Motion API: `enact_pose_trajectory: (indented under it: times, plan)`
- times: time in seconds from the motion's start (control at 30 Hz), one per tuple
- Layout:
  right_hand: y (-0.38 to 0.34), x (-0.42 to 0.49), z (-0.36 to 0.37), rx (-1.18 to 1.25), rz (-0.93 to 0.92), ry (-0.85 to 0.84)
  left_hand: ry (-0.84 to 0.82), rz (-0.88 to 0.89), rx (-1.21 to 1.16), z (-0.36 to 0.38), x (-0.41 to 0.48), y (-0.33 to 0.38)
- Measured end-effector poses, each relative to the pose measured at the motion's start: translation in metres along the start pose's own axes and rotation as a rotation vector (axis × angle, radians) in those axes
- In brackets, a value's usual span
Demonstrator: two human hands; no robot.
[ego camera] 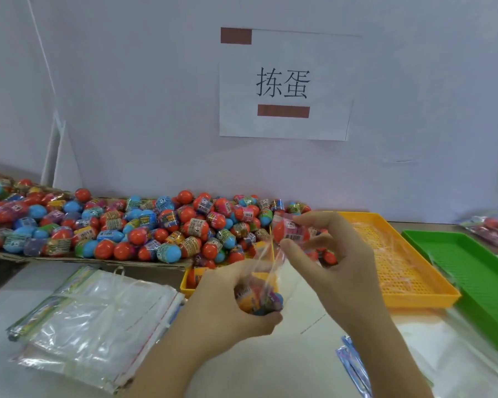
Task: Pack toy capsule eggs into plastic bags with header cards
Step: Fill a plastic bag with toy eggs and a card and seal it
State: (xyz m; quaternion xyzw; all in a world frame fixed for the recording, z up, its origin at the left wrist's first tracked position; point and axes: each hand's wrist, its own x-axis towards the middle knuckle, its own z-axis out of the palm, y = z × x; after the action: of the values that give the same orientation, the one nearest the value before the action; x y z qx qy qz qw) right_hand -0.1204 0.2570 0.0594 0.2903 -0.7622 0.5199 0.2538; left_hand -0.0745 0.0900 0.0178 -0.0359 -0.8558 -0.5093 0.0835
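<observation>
Our left hand (227,305) curls round the lower end of a clear plastic bag (266,265), gripping the banded eggs inside it (256,297). Just above, our right hand (334,254) pinches a red-and-pink capsule egg (285,232) with a barcode band at the bag's top. Beyond both hands lies a red-and-blue egg heap (156,225).

Backdrop is a plain white wall (156,81), soft even light. White paper sign (283,84) stuck up centre, printed 拣蛋, brown bars at its top-left corner and under the characters. Pale worktop (299,354) butts against the wall
</observation>
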Motion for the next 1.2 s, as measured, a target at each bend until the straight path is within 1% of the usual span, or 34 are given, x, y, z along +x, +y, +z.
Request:
enact_pose_trajectory:
  times: [0.17,0.27,0.47,0.63,0.73,0.8,0.87,0.9,0.97,1.03,1.07,1.1,1.17,1.2]
  plan:
    - [0.0,-0.002,0.002,-0.1,-0.15,-0.016,0.047,0.048,0.051,0.001,-0.001,-0.001]
    - [-0.004,-0.002,0.003,-0.134,-0.181,-0.023,0.071,0.079,0.058,0.0,-0.002,0.0]
    - [-0.012,-0.004,0.0,-0.171,-0.148,-0.028,0.134,0.172,0.082,-0.004,-0.002,0.001]
    - [-0.011,-0.002,0.001,-0.25,-0.104,-0.148,0.117,0.144,0.117,0.0,-0.001,-0.001]
    - [-0.011,-0.002,0.002,-0.16,-0.074,-0.227,0.119,0.128,0.101,0.002,0.001,-0.002]
    - [-0.011,-0.002,0.002,-0.052,-0.044,-0.239,0.109,0.114,0.072,0.002,0.001,-0.003]
    - [-0.013,-0.001,0.002,0.08,-0.038,-0.21,0.098,0.099,0.004,0.002,0.0,-0.002]
    - [-0.013,-0.001,0.002,0.134,-0.068,-0.155,0.097,0.095,-0.05,0.003,0.0,0.0]
    - [-0.011,-0.002,0.002,0.205,-0.114,0.029,0.113,0.085,-0.181,0.002,0.001,0.004]
    - [-0.007,-0.001,0.001,0.329,-0.015,0.18,0.131,0.063,-0.324,-0.001,0.002,0.007]
    - [-0.005,0.0,0.0,0.393,0.07,0.184,0.131,0.049,-0.386,-0.002,0.003,0.009]
    - [-0.002,0.002,-0.002,0.426,0.176,0.101,0.124,0.034,-0.438,-0.003,0.003,0.01]
    - [0.003,0.004,-0.003,0.408,0.377,-0.232,0.101,0.008,-0.511,-0.004,0.004,0.011]
    - [0.004,0.003,-0.001,0.402,0.437,-0.386,0.089,-0.007,-0.535,-0.005,0.004,0.012]
